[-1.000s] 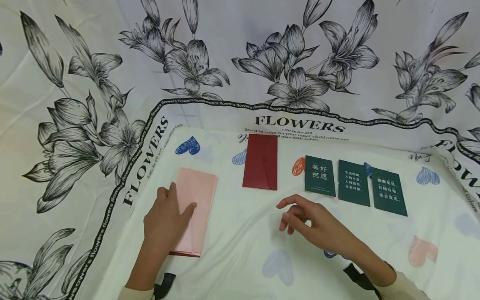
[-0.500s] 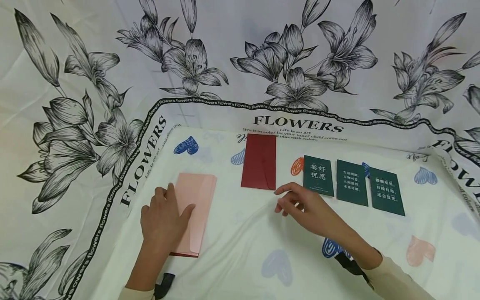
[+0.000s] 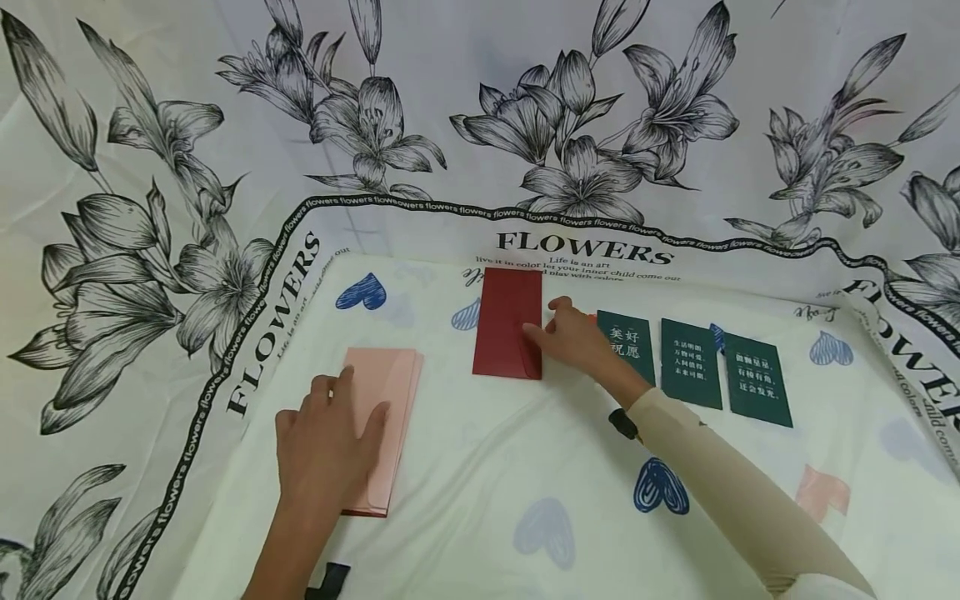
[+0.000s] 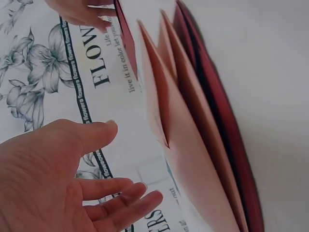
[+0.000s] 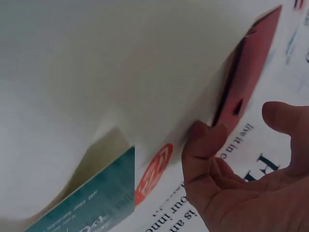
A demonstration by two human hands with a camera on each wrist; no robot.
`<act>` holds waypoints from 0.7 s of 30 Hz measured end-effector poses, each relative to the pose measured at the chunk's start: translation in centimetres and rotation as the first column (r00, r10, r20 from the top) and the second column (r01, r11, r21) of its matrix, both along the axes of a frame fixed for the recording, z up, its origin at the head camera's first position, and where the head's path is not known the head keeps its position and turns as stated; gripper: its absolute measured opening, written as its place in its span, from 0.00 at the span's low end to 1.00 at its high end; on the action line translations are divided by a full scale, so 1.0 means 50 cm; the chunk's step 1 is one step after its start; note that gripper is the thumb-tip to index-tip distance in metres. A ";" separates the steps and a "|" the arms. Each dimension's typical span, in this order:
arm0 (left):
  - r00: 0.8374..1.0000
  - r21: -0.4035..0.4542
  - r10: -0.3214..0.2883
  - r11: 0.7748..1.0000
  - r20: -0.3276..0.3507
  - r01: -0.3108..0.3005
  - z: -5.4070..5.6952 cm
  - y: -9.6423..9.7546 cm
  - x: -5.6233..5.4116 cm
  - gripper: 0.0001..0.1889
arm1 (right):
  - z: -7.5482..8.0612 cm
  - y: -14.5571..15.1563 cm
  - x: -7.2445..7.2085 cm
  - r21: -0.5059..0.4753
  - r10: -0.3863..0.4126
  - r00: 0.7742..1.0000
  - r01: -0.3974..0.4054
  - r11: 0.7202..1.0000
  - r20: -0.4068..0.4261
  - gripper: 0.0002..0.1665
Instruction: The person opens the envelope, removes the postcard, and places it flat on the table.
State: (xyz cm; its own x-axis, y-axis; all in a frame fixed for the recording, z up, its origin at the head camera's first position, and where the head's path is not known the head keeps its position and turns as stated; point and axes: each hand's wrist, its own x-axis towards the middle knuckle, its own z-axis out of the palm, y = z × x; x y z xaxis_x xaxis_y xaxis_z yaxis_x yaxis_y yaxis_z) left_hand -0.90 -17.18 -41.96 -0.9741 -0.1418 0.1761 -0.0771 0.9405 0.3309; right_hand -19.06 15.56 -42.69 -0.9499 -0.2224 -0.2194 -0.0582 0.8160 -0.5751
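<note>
A stack of pink envelopes (image 3: 381,375) with dark red ones (image 4: 234,137) beneath lies at the left of the cloth. My left hand (image 3: 318,446) is over its left side in the head view; the left wrist view shows the fingers relaxed and apart from the paper. Farther back lies a single red envelope (image 3: 504,325), flap side up. My right hand (image 3: 573,335) is at its right edge, thumb over the envelope. From the right wrist, the bent fingers (image 5: 203,154) are by the envelope's edge, with the thumb spread away.
Three dark green cards with white writing stand in a row at the right: a left card (image 3: 626,342), a middle card (image 3: 691,363) and a right card (image 3: 759,379). My right forearm passes in front of the left one. A flower-printed cloth (image 3: 450,467) covers the surface.
My right hand has moved forward and slightly left, from in front of the cards to the red envelope's right edge. The left hand stays over the pink stack. The view has shifted slightly.
</note>
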 end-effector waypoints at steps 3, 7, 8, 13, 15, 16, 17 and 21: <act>1.000 0.014 -0.025 1.000 0.016 0.025 0.003 0.013 -0.001 0.37 | -0.017 -0.013 -0.016 0.041 0.007 1.000 -0.006 0.999 -0.030 0.51; 0.998 0.039 -0.049 0.998 0.051 0.047 0.002 0.025 -0.002 0.37 | -0.026 -0.029 -0.028 0.123 0.001 0.997 0.009 0.992 -0.078 0.52; 0.997 0.044 -0.056 0.998 0.058 0.053 0.002 0.027 -0.002 0.37 | -0.025 -0.032 -0.030 0.136 -0.009 0.997 0.019 0.990 -0.079 0.51; 0.995 0.057 -0.077 0.996 0.066 0.074 0.002 0.035 -0.002 0.37 | -0.020 -0.039 -0.040 0.095 -0.055 0.998 0.057 0.994 -0.023 0.39; 0.995 0.062 -0.080 0.995 0.062 0.076 0.002 0.039 -0.002 0.37 | -0.019 -0.037 -0.046 0.045 -0.056 0.998 0.055 0.997 0.012 0.35; 0.995 0.065 -0.082 0.995 0.061 0.078 0.003 0.041 -0.002 0.37 | -0.019 -0.035 -0.047 0.026 -0.058 0.998 0.057 0.998 0.027 0.34; 0.994 0.069 -0.086 0.994 0.061 0.082 0.003 0.044 -0.002 0.37 | -0.019 -0.033 -0.048 0.011 -0.059 0.997 0.058 0.998 0.042 0.32; 0.993 0.083 -0.107 0.991 0.043 0.103 0.004 0.053 -0.002 0.37 | -0.018 -0.017 -0.046 -0.021 -0.079 0.993 0.081 0.997 0.084 0.28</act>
